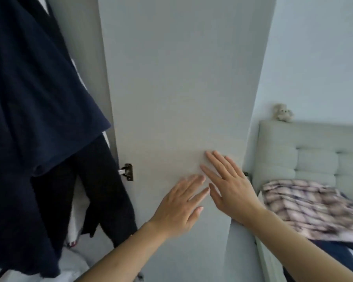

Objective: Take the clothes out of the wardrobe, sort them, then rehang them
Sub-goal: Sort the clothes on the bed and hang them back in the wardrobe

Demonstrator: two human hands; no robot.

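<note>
Flatly, both hands [202, 192] press the unlabelled wardrobe door [181, 88].

Soft, dim daylight; wide-angle distortion.

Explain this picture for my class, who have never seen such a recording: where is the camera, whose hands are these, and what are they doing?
The camera sits on a person's head, looking forward and down, so the hands are the wearer's own. There is no machine. The left hand and right hand lie flat, fingers straight, against the white wardrobe door; neither holds anything. A metal hinge shows at the door's left edge. Left of it, dark clothes hang in the wardrobe. To the right is a bed with a checked blanket, a padded headboard and a small soft toy on top.
</note>
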